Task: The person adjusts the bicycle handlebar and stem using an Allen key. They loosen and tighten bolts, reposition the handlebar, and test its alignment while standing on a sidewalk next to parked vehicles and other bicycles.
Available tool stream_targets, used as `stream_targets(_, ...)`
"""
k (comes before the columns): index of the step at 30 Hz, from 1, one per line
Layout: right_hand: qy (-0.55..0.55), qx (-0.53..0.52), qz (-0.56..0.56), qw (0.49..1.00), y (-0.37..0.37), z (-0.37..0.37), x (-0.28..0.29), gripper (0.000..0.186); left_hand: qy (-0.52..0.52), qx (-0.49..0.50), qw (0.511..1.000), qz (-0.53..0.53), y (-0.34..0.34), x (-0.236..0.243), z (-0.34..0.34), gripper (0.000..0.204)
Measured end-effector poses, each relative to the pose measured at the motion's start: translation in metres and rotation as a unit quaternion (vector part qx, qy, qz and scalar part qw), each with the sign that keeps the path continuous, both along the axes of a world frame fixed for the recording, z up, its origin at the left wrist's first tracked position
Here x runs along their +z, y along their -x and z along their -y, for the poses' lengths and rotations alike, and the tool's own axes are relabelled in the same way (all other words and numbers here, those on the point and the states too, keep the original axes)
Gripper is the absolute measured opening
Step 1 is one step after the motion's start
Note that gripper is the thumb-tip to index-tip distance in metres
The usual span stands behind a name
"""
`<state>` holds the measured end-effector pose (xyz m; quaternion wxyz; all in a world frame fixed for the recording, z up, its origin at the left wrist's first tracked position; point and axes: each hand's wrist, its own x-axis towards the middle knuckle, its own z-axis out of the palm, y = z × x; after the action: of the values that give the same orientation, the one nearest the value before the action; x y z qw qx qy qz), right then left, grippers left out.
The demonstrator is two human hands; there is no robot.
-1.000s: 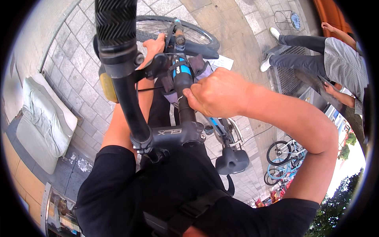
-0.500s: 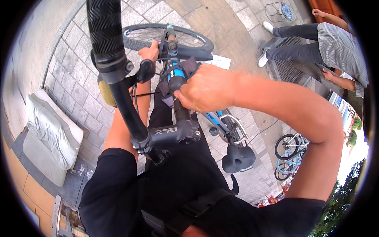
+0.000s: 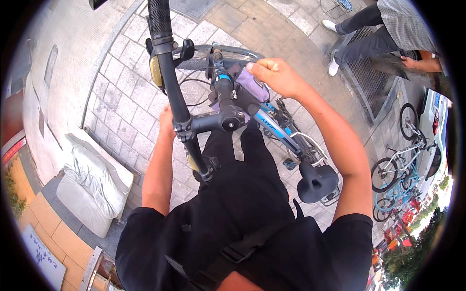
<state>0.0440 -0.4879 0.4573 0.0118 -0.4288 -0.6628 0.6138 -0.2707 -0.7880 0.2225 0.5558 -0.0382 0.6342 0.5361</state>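
Note:
A bicycle stands in front of me, its black handlebar [image 3: 177, 87] crossing upright through the view. The stem [image 3: 218, 121] joins it to the steering column [image 3: 224, 89]. My left hand [image 3: 166, 119] is low behind the handlebar, its fingers mostly hidden by the bar. To the right of the column, my right hand [image 3: 276, 75] is raised with curled fingers, beside a grey-purple frame bag [image 3: 253, 86]. Whatever its fingers hold, if anything, is hidden. A grey and blue frame tube [image 3: 276, 130] runs back to the black saddle [image 3: 316, 182].
A stained pale cushion [image 3: 92, 179] leans at the left on the pavement. A person in grey trousers [image 3: 366, 46] stands by a metal grating [image 3: 361, 77] at the upper right. Several parked bicycles [image 3: 398, 167] line the right side.
My right hand has left the steering column and moved up and right, by the bag. My left hand has drawn back from beside the front wheel toward me. The handlebar sits differently in view.

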Motion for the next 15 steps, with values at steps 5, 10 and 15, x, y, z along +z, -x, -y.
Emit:
stream_targets(5, 0.122, -0.151, -0.003, 0.981, -0.034, 0.042, -0.014, 0.046, 0.053, 0.072, 0.996, -0.022, -0.066, 0.098, 0.073, 0.039)
stream_targets(10, 0.064, -0.165, 0.010, 0.984, -0.061, 0.074, -0.044, 0.041, -0.027, 0.088, 0.996, -0.019, -0.117, 0.151, 0.091, 0.041)
stream_targets(15, 0.122, -0.129, 0.002, 0.984, -0.063, 0.078, -0.032, 0.052, -0.074, 0.041, 0.987, -0.135, -0.123, 0.197, 0.076, 0.048)
